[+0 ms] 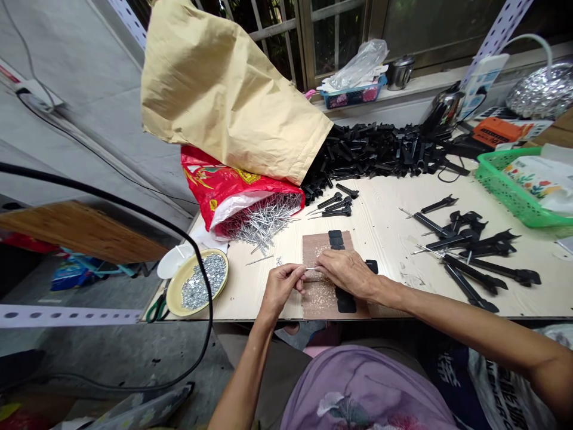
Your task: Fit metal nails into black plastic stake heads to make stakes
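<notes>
My left hand (281,288) is closed in a pinch on a thin metal nail (310,269) held level above a brown board (320,294) at the table's front edge. My right hand (345,272) lies over the board, its fingertips pressed together at the nail's other end. Small black plastic pieces (336,237) sit on the board near my right hand. Fine metal bits are scattered on the board.
A red bag spilling nails (264,222) lies at the back left under a tan paper sack (224,89). A yellow dish of small metal parts (199,286) sits left. Black plastic parts (380,149) are piled behind, assembled ones (470,251) right. A green basket (505,191) stands far right.
</notes>
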Motion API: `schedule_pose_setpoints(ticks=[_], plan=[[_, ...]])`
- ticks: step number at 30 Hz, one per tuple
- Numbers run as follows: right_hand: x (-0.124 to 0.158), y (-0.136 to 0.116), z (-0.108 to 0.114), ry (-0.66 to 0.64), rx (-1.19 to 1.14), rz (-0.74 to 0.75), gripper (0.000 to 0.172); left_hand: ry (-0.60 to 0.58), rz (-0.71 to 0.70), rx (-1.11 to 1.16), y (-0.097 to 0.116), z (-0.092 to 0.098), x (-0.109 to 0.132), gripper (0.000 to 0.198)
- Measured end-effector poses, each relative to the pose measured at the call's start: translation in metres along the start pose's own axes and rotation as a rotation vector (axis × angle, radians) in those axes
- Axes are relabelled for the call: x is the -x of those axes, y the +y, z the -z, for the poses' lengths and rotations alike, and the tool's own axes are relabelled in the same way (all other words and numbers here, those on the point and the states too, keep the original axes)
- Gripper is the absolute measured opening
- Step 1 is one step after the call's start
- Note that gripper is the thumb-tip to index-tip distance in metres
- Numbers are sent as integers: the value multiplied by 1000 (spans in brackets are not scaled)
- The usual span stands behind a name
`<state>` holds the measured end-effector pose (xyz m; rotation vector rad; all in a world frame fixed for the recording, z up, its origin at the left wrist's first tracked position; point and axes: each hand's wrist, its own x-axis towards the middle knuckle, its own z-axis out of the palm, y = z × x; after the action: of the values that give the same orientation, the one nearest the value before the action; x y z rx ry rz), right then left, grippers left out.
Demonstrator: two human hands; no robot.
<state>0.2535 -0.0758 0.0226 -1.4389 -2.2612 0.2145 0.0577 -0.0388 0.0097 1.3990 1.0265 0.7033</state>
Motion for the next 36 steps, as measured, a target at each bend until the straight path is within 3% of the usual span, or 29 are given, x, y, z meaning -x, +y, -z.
schedule_pose_setpoints(ticks=[4,11,15,20,27,31,36], plan=[[3,2,2,9,-11,43,18,-17,57,51,-1,0,-2,31],[7,-2,-1,23,236,60,15,5,26,8,-2,-5,-3,29],[8,1,-4,61,151,-5,20,77,8,-34,-2,-8,-4,27],[9,6,-3,21,-14,-88,24,64,-53,-118,1,-8,-5,27],[8,7,1,-11,-34,-52,24,6,-19,-106,0,-6,-6,29],[8,11,-4,-13,-174,-73,23,11,-1,-93,3,-9,-6,30],[11,34,7,31,-159,-76,23,45,17,-21,3,-19,-6,42]])
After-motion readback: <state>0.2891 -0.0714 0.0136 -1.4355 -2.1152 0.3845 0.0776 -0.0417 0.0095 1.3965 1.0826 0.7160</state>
